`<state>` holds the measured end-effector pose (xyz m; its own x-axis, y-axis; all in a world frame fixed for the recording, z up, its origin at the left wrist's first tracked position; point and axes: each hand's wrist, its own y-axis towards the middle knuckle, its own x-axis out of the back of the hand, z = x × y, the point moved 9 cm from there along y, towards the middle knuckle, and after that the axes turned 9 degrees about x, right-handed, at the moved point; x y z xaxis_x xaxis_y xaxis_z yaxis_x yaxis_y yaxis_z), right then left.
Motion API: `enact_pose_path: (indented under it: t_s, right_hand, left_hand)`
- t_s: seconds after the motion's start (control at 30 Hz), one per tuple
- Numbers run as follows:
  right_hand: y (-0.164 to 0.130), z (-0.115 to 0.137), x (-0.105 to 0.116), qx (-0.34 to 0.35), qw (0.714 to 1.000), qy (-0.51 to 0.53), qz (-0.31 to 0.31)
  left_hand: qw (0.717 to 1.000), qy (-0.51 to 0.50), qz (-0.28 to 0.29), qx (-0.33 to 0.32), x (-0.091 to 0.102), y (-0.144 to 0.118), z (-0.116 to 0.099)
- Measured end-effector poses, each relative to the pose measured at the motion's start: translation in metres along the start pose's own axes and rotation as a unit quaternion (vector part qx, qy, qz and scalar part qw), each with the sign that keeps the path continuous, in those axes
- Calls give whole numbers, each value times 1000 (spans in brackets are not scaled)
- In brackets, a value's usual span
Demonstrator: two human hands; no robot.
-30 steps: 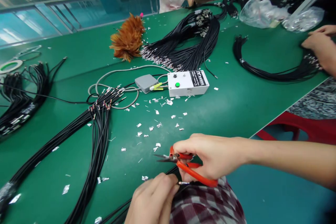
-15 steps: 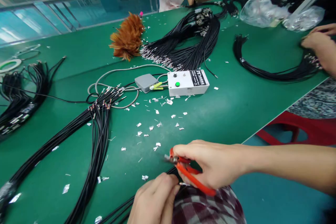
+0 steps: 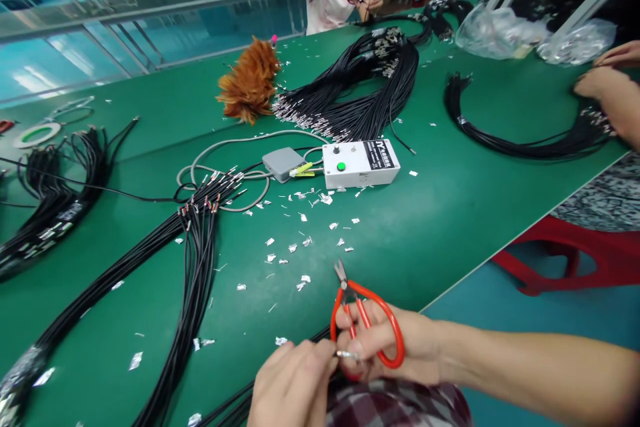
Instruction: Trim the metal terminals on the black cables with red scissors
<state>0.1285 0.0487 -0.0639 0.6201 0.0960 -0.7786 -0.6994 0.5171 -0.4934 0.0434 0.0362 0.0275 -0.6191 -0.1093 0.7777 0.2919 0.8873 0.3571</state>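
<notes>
My right hand (image 3: 395, 343) grips red-handled scissors (image 3: 364, 320), their short blades pointing up and away from me over the green table (image 3: 450, 200). My left hand (image 3: 293, 383) pinches a black cable (image 3: 235, 407) just behind its small metal tip (image 3: 346, 354), at the near table edge. The tip sits between the fingertips of both hands. The cable runs down-left from my left hand. A checked cloth (image 3: 395, 407) lies under my hands.
A white tester box (image 3: 360, 163) with a green button, a grey pedal (image 3: 283, 163) and silver foil scraps (image 3: 300, 240) lie mid-table. Black cable bundles (image 3: 195, 260) spread left, centre-back and right. A feather duster (image 3: 250, 83) lies behind. Other people's hands (image 3: 607, 90) work at right and far back.
My right hand turned the scissors from pointing left to pointing up, and its fingers came onto the cable tip. My left hand kept hold of the cable.
</notes>
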Motion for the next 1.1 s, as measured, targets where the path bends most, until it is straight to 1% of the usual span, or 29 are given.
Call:
enact_pose_path:
  t_s: [0.03, 0.1, 0.2, 0.3, 0.4, 0.47, 0.53, 0.67, 0.77, 0.87, 0.93, 0.97, 1.0, 1.03, 1.07, 1.1]
  right_hand:
    - [1, 12, 1, 38, 998, -40, -2]
    - [0, 36, 1, 109, 987, -122, 1]
    - [-4, 61, -1, 186, 961, -206, -8]
    - [-9, 68, 0, 229, 944, -235, -32]
    - [-9, 65, 0, 239, 944, -221, -53]
    - [-8, 64, -1, 239, 946, -208, -65]
    - [-6, 64, -2, 235, 948, -199, -77]
    - [-3, 64, -2, 222, 954, -180, -93]
    - [-3, 65, 0, 217, 955, -174, -102]
    - [-2, 64, 1, 212, 955, -173, -112]
    - [-1, 64, 1, 211, 956, -167, -114]
    - [0, 64, 0, 214, 956, -165, -113]
    - [0, 65, -1, 221, 954, -167, -112]
    - [0, 66, -3, 232, 951, -173, -110]
    - [0, 68, -4, 248, 945, -183, -108]
    - [-1, 71, -6, 267, 938, -195, -104]
  left_hand:
    - [999, -23, 19, 26, -3, 4, 3]
    - [992, -74, 54, 86, -7, 11, 8]
    - [969, -132, 101, 184, -13, 16, 16]
    - [951, -157, 116, 240, -17, 15, 21]
    - [944, -163, 108, 266, -20, 12, 25]
    - [947, -150, 94, 266, -20, 11, 27]
    - [957, -127, 78, 250, -17, 13, 25]
    - [976, -68, 59, 196, -11, 19, 18]
    - [989, 2, 41, 140, -7, 21, 12]
    - [994, 62, 26, 84, -6, 19, 5]
    - [995, 64, 20, 74, -5, 18, 4]
    - [995, 43, 19, 90, -5, 18, 5]
    - [992, 2, 23, 128, -4, 19, 10]
    - [980, -61, 36, 188, -6, 20, 19]
    - [952, -141, 59, 264, -11, 19, 30]
    - [905, -233, 90, 346, -20, 16, 39]
